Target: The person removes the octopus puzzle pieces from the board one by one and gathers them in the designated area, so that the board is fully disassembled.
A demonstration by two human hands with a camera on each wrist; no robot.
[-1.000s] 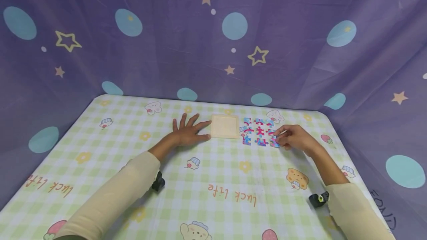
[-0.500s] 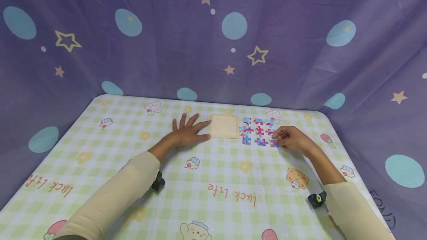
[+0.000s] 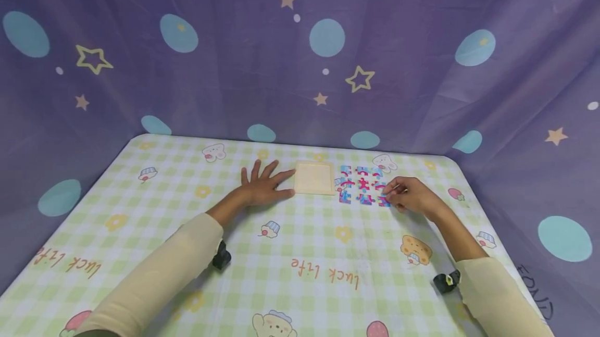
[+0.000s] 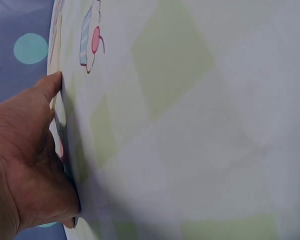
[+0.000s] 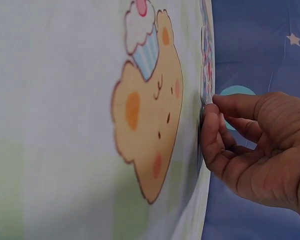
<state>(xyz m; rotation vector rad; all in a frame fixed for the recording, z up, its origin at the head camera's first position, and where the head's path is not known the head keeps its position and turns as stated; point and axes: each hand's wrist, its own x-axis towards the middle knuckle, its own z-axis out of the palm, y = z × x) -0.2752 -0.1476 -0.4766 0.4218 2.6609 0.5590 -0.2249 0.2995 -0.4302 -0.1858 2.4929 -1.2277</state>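
Note:
A pale wooden puzzle tray (image 3: pixel 314 177) lies on the table. My left hand (image 3: pixel 261 189) rests spread on the cloth beside it, thumb and index fingertips at its left edge. Jigsaw pieces (image 3: pixel 363 185) in pink and blue lie in rows just right of the tray, slightly apart. At the near right corner of these rows, my right hand (image 3: pixel 409 195) has its thumb and curled fingers pinching the edge of a puzzle piece (image 3: pixel 383 200). In the right wrist view the thumb (image 5: pixel 235 104) and index finger meet at that piece's edge; the fingertips partly hide it.
A green-and-white checked tablecloth (image 3: pixel 300 233) with printed cartoons covers the table. Behind and at the sides hangs a purple curtain (image 3: pixel 262 66) with stars and blue dots. Each wrist wears a black camera (image 3: pixel 222 256).
My right hand has shifted slightly left at the corner piece, its fingers staying there. The left hand keeps its place by the tray. The head view has turned a little.

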